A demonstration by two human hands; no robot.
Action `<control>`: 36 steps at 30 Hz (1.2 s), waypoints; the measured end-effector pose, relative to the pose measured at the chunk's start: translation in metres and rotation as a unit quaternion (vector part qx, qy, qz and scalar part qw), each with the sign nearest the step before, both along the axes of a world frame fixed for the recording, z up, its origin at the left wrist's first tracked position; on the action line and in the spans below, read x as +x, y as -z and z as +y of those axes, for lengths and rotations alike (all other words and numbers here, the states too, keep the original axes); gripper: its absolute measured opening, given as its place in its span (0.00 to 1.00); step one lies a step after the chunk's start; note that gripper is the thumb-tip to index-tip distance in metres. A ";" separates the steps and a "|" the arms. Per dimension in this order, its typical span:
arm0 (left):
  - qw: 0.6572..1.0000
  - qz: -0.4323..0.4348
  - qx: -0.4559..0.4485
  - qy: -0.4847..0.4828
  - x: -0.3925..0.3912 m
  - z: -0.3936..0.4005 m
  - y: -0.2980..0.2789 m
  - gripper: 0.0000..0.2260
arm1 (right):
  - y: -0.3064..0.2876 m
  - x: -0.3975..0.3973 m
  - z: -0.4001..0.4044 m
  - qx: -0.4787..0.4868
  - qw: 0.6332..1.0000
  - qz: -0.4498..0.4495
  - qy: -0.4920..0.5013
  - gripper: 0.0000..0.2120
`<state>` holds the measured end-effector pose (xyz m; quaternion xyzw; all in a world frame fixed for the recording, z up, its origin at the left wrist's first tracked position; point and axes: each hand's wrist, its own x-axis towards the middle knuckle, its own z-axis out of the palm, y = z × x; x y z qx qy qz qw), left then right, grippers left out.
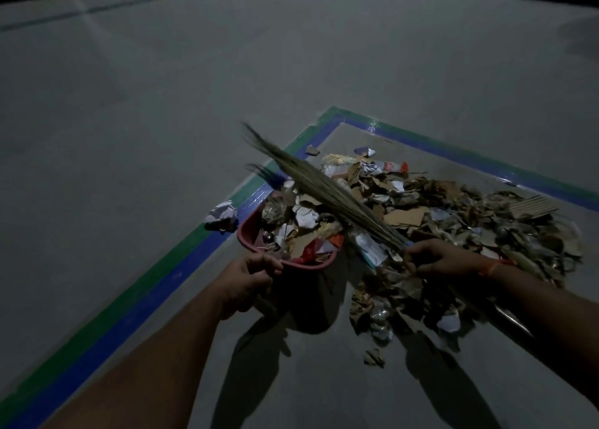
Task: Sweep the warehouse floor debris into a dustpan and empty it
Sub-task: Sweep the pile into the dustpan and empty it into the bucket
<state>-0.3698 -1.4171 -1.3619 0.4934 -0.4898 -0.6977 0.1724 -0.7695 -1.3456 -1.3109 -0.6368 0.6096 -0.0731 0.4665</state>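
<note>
Most of the view is grey warehouse floor (162,120), crossed by a blue-and-green painted border (181,253) that turns a corner just beyond the rubbish. Inside that corner lies the debris pile (453,214): torn cardboard, paper scraps and dry leaves, spreading from in front of the person out to the right. A crumpled paper ball (223,214) sits apart on the border, left of the pile.

At the pile's left edge is the red dustpan (259,244), heaped with scraps, its mouth facing right toward the pile. The left hand (251,282) curls round its near rim or handle; shadow hides exactly which.

The grass broom (324,188) lies across the dustpan, its long axis running from the right hand (444,258), at lower right, up and left to blurred bristle tips that point away from the person. The right hand's fingers are closed round the bound end.

The loose debris lies right of the pan and under the right hand, so the next stroke would likely pull leftward into the pan's mouth.
</note>
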 end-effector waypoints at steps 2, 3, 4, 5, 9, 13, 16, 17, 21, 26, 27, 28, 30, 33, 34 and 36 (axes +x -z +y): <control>1.000 -0.002 -0.012 -0.005 -0.005 0.004 -0.011 0.12 | -0.007 0.003 0.001 -0.007 1.000 -0.018 0.007 0.13; 1.000 -0.002 -0.012 -0.006 -0.007 0.007 -0.019 0.12 | -0.011 0.006 0.005 -0.006 1.000 -0.024 0.015 0.13; 1.000 -0.001 -0.010 -0.009 -0.008 0.013 -0.028 0.12 | -0.016 0.009 0.011 -0.004 0.999 -0.032 0.027 0.14; 1.000 0.000 -0.008 -0.013 -0.008 0.019 -0.040 0.12 | -0.025 0.014 0.020 0.002 0.998 -0.043 0.044 0.14; 0.999 -0.025 0.010 -0.035 0.005 0.063 -0.101 0.12 | -0.084 0.046 0.068 0.056 0.990 -0.088 0.094 0.07; 0.997 -0.041 0.040 -0.051 0.031 0.120 -0.182 0.14 | -0.177 0.083 0.120 0.138 0.971 -0.137 0.142 0.06; 0.996 -0.044 0.047 -0.068 0.055 0.164 -0.252 0.14 | -0.250 0.106 0.154 0.164 0.962 -0.165 0.145 0.08; 0.995 -0.042 0.049 -0.075 0.063 0.182 -0.274 0.14 | -0.273 0.114 0.164 0.164 0.961 -0.170 0.143 0.09; 0.989 -0.047 0.041 -0.137 0.096 0.258 -0.356 0.15 | -0.350 0.142 0.207 0.155 0.965 -0.189 0.093 0.10; 0.968 -0.060 0.021 -0.244 0.129 0.369 -0.415 0.14 | -0.402 0.192 0.261 0.151 0.972 -0.179 -0.001 0.11; 0.961 -0.062 0.017 -0.268 0.136 0.391 -0.425 0.14 | -0.409 0.205 0.273 0.149 0.973 -0.177 -0.020 0.12; 0.955 -0.065 0.014 -0.291 0.144 0.413 -0.433 0.14 | -0.415 0.218 0.285 0.151 0.972 -0.179 -0.034 0.13; 0.939 -0.066 0.019 -0.336 0.163 0.456 -0.444 0.14 | -0.424 0.247 0.308 0.155 0.970 -0.174 -0.065 0.13; 0.919 -0.080 0.028 -0.385 0.200 0.521 -0.452 0.16 | -0.431 0.294 0.341 0.163 0.965 -0.171 -0.111 0.13; 0.911 -0.085 0.031 -0.402 0.214 0.541 -0.453 0.17 | -0.433 0.310 0.352 0.166 0.964 -0.169 -0.122 0.14; 0.895 -0.093 0.036 -0.435 0.241 0.582 -0.456 0.19 | -0.436 0.344 0.376 0.172 0.958 -0.172 -0.151 0.14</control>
